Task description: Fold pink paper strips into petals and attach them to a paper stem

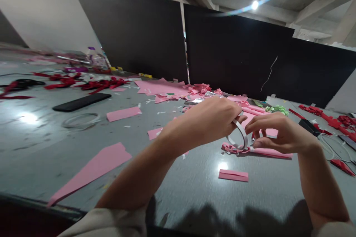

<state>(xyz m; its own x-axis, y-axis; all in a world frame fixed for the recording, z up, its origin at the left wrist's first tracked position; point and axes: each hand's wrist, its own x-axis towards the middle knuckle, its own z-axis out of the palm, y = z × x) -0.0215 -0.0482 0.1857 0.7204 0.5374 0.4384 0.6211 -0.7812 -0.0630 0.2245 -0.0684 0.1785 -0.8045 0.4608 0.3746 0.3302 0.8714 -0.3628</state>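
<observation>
Head view: we reach our left forearm diagonally across, its hand (213,116) knuckles-up and gripping a thin white ring-shaped roll (243,132) above the long pink rolled paper (274,153) on the grey table (191,189). Our right hand (282,133) bends inward beside the roll, fingers loosely curved, thumb apart. Any print on the purple-capped clear plastic bottle (95,59) is too small for us to read.

Left hand (214,114) hides most of its own fingertips; they cover part of the white ring (244,136), probably a tape roll. Silvery scrap (198,100) behind that hand partly blocked. Bottle (96,59) label too blurred to read. Red strip (16,97) cut by left edge, left sleeve (108,224) by bottom.
</observation>
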